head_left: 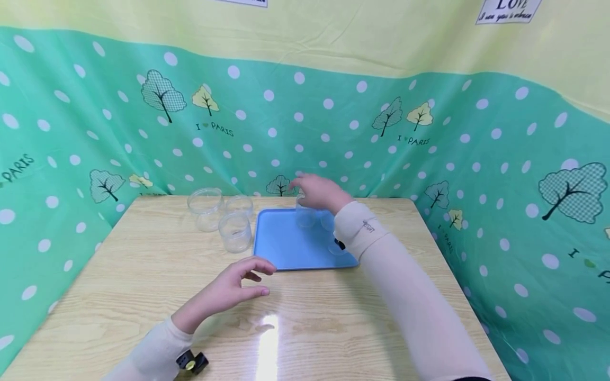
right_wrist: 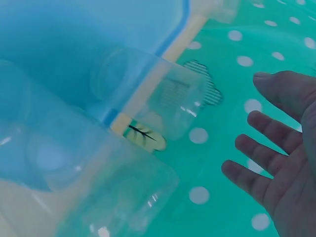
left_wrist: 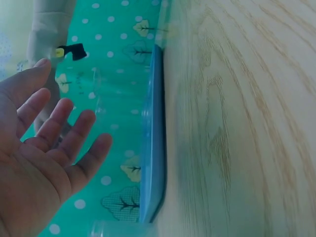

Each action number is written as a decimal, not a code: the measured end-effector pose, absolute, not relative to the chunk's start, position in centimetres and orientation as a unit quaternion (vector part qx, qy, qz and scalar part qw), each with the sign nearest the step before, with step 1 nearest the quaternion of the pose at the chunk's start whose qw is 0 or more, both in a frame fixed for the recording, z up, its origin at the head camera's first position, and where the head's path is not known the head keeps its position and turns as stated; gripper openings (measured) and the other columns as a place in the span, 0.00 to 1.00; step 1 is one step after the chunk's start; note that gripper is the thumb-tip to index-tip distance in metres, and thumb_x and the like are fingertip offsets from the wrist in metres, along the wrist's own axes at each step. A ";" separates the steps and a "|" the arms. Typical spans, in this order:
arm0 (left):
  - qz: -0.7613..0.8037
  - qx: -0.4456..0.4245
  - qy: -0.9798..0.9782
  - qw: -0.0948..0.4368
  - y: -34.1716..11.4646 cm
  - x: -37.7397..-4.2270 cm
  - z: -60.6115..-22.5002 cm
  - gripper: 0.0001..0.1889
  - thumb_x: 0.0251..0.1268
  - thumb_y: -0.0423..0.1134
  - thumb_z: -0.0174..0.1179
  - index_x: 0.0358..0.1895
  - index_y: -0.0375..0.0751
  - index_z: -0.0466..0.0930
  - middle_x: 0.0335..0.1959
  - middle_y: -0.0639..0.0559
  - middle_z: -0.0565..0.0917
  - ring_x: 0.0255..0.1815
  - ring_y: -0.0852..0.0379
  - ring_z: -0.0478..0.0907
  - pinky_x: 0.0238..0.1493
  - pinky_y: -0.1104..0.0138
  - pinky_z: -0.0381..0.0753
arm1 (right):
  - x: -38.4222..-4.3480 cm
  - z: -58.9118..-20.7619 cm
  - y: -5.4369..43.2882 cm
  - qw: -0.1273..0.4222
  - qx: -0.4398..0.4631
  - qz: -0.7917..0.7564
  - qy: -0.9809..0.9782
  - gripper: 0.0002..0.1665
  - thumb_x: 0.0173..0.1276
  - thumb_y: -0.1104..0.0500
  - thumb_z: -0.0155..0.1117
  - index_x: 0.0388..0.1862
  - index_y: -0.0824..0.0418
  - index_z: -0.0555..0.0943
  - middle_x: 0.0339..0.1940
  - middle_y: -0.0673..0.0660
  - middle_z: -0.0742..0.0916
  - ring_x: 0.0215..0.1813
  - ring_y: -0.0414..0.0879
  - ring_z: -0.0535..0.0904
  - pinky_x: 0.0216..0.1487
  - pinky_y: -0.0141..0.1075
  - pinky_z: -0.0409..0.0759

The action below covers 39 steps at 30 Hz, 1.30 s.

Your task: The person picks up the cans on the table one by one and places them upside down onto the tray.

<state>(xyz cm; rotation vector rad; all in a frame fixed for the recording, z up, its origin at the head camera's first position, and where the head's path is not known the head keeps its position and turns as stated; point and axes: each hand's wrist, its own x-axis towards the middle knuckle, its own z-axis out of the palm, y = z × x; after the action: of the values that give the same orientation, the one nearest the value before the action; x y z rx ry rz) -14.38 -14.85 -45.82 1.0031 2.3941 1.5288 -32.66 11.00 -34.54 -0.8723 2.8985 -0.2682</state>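
Observation:
A blue tray [head_left: 290, 248] lies toward the back of the wooden table, with clear plastic cups standing on it. My right hand [head_left: 321, 191] is above the cup [head_left: 305, 218] near the tray's back edge. In the right wrist view the fingers of my right hand [right_wrist: 279, 148] are spread and apart from that cup [right_wrist: 177, 103]; another clear cup [right_wrist: 133, 192] is nearer the camera. My left hand [head_left: 233, 284] hovers before the tray's front left corner, fingers loosely bent. The left wrist view shows this hand [left_wrist: 44, 143] holding nothing.
Left of the tray stand clear containers: a wide one [head_left: 205, 201], a smaller one [head_left: 240, 203] behind, and another [head_left: 235, 234] nearest the tray. My right sleeve [head_left: 400, 280] partly covers the tray's right side. A patterned green curtain [head_left: 295, 132] hangs behind and beside the table [head_left: 143, 264].

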 end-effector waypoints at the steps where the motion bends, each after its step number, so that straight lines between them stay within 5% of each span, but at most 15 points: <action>1: 0.505 0.333 0.794 0.062 -14.9 -14.4 -45.8 0.22 0.64 0.37 0.72 0.59 0.54 0.80 0.57 0.57 0.84 0.59 0.52 0.81 0.57 0.55 0.86 | -32.4 -34.1 11.2 0.044 -0.289 -0.093 0.952 0.26 0.72 0.56 0.65 0.69 0.47 0.77 0.81 0.56 0.68 0.81 0.54 0.61 0.77 0.52 0.70; 7: 0.507 0.335 0.793 0.055 -15.1 -14.3 -45.6 0.21 0.64 0.39 0.72 0.59 0.54 0.80 0.57 0.57 0.84 0.59 0.50 0.81 0.57 0.54 0.86 | -31.0 -31.7 13.2 -0.021 -0.306 -0.118 0.945 0.26 0.73 0.54 0.64 0.69 0.50 0.77 0.69 0.52 0.79 0.71 0.49 0.74 0.69 0.47 0.78; 13: 0.507 0.333 0.793 0.050 -15.2 -14.2 -45.7 0.20 0.65 0.44 0.71 0.59 0.54 0.80 0.57 0.58 0.84 0.59 0.50 0.81 0.57 0.54 0.86 | -28.6 -30.4 16.0 -0.070 -0.316 -0.174 0.930 0.25 0.75 0.53 0.65 0.69 0.51 0.77 0.69 0.51 0.79 0.72 0.49 0.72 0.73 0.46 0.74; 23: 0.501 0.327 0.800 0.049 -15.2 -14.2 -45.7 0.21 0.65 0.34 0.71 0.59 0.54 0.80 0.57 0.59 0.83 0.59 0.54 0.81 0.57 0.56 0.86 | -23.5 -31.6 18.3 -0.154 -0.354 -0.206 0.899 0.27 0.72 0.56 0.69 0.69 0.55 0.77 0.69 0.53 0.79 0.73 0.50 0.72 0.73 0.46 0.74; 39: 0.484 0.327 0.811 0.020 -15.0 -13.9 -45.4 0.19 0.66 0.38 0.71 0.58 0.56 0.80 0.56 0.61 0.83 0.58 0.56 0.81 0.56 0.56 0.86 | -17.2 -36.2 19.8 -0.150 -0.371 -0.265 0.877 0.30 0.69 0.56 0.73 0.69 0.54 0.77 0.69 0.51 0.79 0.73 0.48 0.72 0.71 0.46 0.77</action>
<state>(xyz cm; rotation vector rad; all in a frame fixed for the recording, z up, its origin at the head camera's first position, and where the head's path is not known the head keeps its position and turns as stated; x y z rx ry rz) -13.86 -15.03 -45.44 1.0145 2.5158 1.5020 -17.25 19.80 -36.23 -1.2920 3.0548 -0.9222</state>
